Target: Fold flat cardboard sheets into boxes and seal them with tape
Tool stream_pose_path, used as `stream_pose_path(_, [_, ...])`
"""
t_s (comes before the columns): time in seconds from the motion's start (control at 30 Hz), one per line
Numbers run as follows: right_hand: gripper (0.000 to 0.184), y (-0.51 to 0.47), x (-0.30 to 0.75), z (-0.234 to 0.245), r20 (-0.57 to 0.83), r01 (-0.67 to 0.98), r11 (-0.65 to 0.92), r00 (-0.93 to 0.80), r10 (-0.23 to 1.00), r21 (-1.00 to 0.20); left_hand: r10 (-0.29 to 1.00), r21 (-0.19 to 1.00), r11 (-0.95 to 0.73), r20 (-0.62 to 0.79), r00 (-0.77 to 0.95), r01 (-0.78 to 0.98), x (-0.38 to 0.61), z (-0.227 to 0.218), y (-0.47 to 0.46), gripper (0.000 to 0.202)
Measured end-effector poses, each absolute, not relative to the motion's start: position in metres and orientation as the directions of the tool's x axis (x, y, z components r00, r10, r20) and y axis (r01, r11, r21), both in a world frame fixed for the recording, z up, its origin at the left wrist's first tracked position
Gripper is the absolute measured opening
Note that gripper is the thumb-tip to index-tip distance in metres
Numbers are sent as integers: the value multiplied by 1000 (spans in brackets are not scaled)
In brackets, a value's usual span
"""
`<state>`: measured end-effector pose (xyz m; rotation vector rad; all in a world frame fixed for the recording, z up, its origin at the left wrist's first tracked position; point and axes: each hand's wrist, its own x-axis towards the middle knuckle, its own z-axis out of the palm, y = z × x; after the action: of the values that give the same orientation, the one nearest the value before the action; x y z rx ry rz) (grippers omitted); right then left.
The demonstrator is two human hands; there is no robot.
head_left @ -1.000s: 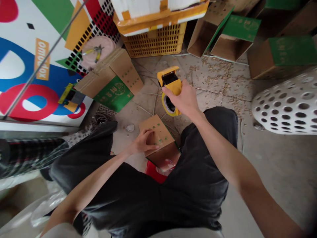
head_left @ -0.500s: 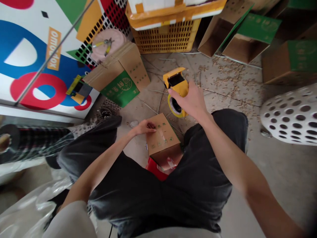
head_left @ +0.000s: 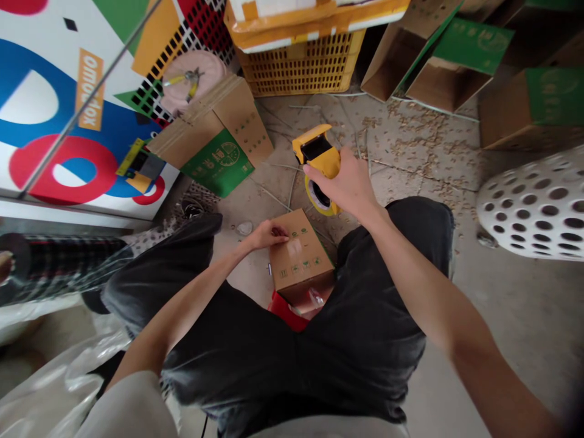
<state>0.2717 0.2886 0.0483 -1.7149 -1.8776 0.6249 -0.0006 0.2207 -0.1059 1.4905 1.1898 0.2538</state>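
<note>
Littered grey floor [head_left: 486,316], yellow crate [head_left: 298,68] beyond; right hand [head_left: 354,184] clasps tape dispenser [head_left: 327,163] (left hand [head_left: 267,235] on carton [head_left: 308,250], grip unclear).

Between our knees [head_left: 417,234] we have a brown rectangular cardboard box [head_left: 303,261], our left hand [head_left: 267,234] at its left edge. Beyond it, in our right hand [head_left: 353,182], is a yellow plastic tape dispenser [head_left: 327,164]. Farther left stands a stack of flattened brown-and-green cardboard [head_left: 219,161]; ahead, a yellow lattice plastic crate [head_left: 303,70] sits under a white taped foam box [head_left: 314,29]; rightmost lies a white perforated plastic basket [head_left: 535,210].
</note>
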Motion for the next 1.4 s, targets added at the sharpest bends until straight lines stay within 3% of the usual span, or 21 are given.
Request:
stream_pose_path(0.23, [71, 288, 268, 55, 17, 793, 27, -21, 1000, -608, 744, 823, 187, -475, 470, 536, -1, -107, 224, 32])
stream_pose_path(0.63, [70, 286, 268, 58, -5, 735, 30, -45, 999, -677, 747, 788, 226, -517, 417, 573, 2, -105, 224, 34])
stream_pose_path(1.4, [74, 283, 265, 60, -45, 763, 18, -61, 997, -646, 814, 745, 113, -449, 369, 657, 12, -97, 220, 31])
